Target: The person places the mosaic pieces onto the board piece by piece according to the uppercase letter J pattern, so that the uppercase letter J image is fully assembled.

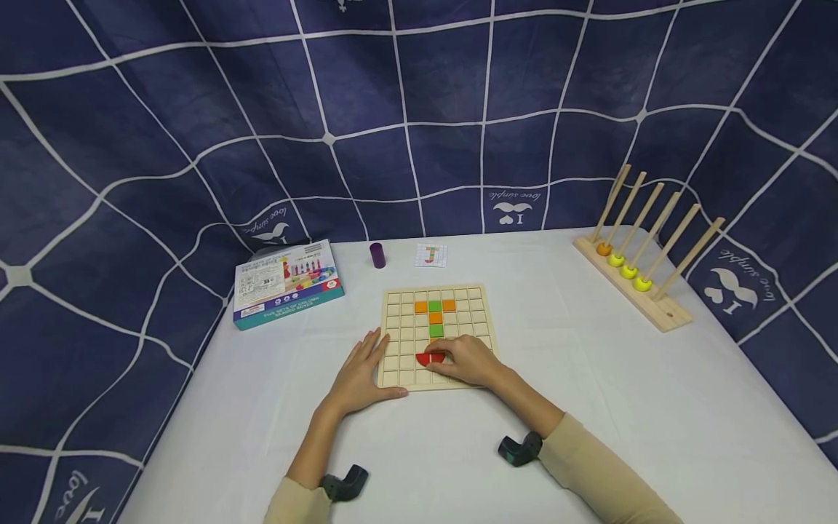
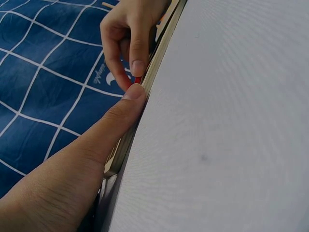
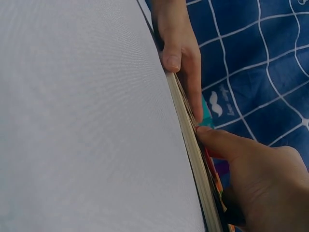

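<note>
A square wooden grid board [image 1: 407, 378] lies on the white table. Orange and green square tiles [image 1: 435, 318] form a T-like figure in its upper middle. Below them sit two red rounded-corner tiles [image 1: 423, 359], side by side. My right hand [image 1: 468, 359] reaches over the board from the right, pinching the right-hand red tile between thumb and index finger; a red sliver [image 2: 138, 80] shows there in the left wrist view. My left hand [image 1: 358, 375] rests at the board's left edge, fingers extended, thumb by the near-left corner. My right hand hides part of the lower tiles.
At the back left lies a colourful game box [image 1: 288, 284]. A purple cylinder [image 1: 377, 255] and a pattern card [image 1: 431, 255] are behind the board. On the right stands a wooden peg rack [image 1: 631, 287] with orange and yellow pieces. Dark gridded cloth [image 1: 445, 94] hangs behind.
</note>
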{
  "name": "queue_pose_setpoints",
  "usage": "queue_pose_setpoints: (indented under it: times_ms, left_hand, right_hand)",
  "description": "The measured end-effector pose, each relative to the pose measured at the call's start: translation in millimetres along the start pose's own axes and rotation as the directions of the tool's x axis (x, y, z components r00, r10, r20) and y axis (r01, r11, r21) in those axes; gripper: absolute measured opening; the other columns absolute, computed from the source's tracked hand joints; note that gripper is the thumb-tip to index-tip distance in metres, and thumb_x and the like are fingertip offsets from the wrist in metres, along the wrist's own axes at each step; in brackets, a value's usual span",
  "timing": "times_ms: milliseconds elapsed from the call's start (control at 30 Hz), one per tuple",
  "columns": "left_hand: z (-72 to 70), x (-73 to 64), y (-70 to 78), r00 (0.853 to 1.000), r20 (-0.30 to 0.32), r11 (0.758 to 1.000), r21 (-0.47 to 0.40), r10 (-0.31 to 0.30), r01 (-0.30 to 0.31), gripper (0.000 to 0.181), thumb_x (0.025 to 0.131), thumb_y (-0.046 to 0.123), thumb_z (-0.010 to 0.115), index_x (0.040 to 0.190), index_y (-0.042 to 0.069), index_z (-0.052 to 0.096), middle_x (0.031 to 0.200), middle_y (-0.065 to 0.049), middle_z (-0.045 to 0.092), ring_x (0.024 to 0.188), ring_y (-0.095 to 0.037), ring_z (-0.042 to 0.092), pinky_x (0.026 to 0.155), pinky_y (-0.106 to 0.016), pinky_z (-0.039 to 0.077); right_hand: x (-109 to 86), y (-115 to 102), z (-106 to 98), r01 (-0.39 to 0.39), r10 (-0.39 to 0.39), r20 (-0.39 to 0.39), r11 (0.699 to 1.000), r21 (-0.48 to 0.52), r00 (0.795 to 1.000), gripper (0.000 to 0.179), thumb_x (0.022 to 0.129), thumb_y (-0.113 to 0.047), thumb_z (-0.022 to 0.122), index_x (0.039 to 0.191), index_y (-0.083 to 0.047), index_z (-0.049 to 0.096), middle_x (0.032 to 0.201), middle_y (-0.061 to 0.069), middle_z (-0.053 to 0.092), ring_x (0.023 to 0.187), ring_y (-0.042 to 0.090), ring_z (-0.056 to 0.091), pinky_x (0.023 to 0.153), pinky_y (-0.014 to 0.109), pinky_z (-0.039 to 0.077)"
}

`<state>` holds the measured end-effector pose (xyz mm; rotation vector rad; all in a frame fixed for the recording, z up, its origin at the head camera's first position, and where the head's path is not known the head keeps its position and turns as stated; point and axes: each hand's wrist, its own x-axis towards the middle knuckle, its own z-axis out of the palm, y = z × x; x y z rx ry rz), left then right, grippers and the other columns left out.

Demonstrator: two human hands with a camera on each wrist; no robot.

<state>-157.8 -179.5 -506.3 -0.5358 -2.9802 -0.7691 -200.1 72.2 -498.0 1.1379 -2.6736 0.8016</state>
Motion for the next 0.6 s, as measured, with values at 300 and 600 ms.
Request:
queue_pose_setpoints:
  times_ms: [300, 600]
  left_hand:
    - [1.0, 0.5, -1.0, 1.0, 0.021, 1.0, 0.004, -0.023, 0.023, 0.116, 0.059, 0.08, 0.059, 0.147, 0.012, 0.024, 0.154, -0.003, 0.012, 0.14, -0.017, 0.005, 0.113, -0.037, 0.007]
    - [1.1, 0.4, 0.8, 1.0, 0.027, 1.0, 0.006, -0.01, 0.01, 0.116, 0.06, 0.08, 0.059, 0.147, 0.011, 0.024, 0.154, -0.005, 0.013, 0.14, -0.018, 0.006, 0.113, -0.038, 0.007]
  right_hand:
    - [-2.9, 3.5, -1.2, 0.016, -0.016, -0.003, 1.0, 0.002, 1.0, 0.031, 0.082, -0.039, 0.068, 0.105, -0.018, 0.07, 0.092, -0.01, 0.068, 0.049, -0.002, 0.033, 0.046, 0.015, 0.031]
    - [-28.9, 26.6, -31.9, -0.064, 0.067, -0.12, 0.998, 0.031, 0.99, 0.026, 0.084, -0.034, 0.067, 0.106, -0.02, 0.069, 0.046, -0.016, 0.03, 0.042, -0.002, 0.022, 0.04, 0.019, 0.024]
